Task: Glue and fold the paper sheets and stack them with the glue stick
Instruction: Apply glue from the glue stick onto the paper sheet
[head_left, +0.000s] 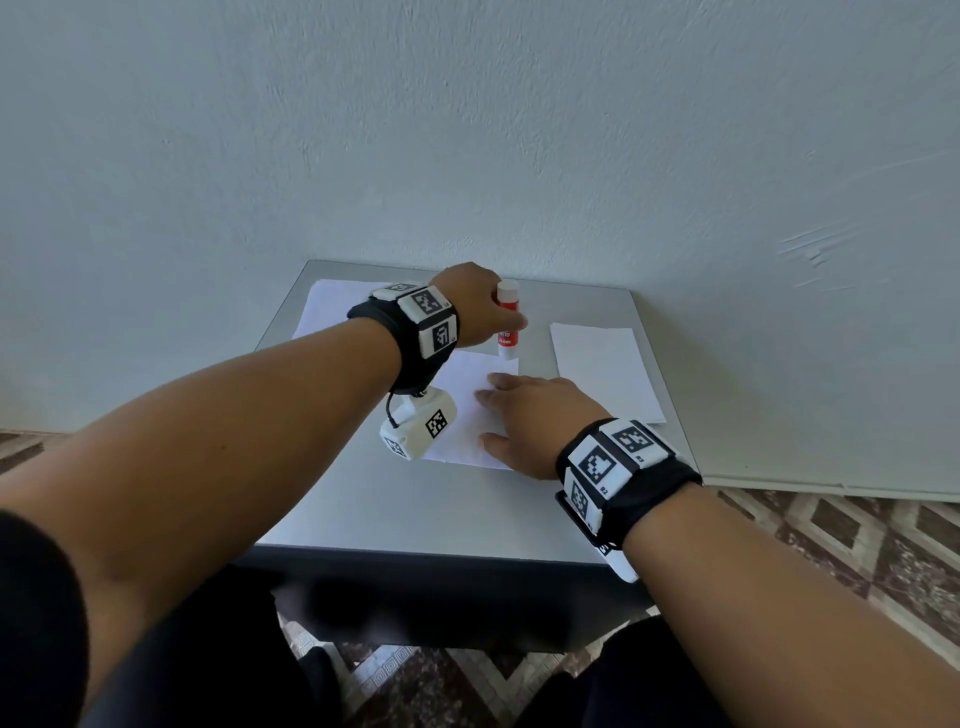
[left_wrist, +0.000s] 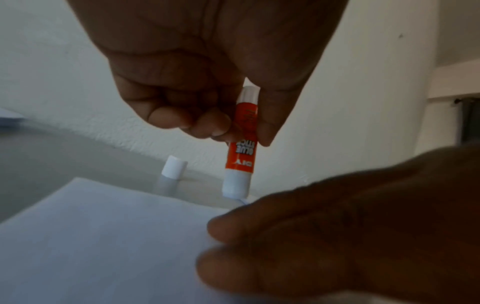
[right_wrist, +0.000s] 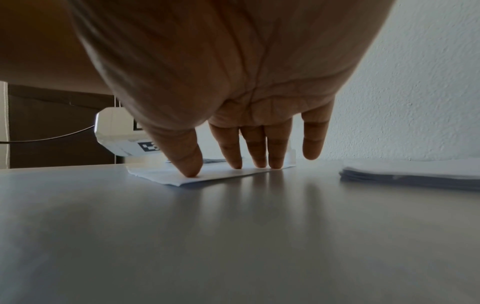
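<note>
Soft, dim daylight; wrist views blurred, edges distorted.

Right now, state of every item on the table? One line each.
glue stick: uncapped, tip down at the sheet's far edge, gripped by left hand
cap: off, standing on the table
sheet: flat, pressed by right hand with straight fingers
right stack: lying untouched
far-left sheets: flat, untouched
</note>
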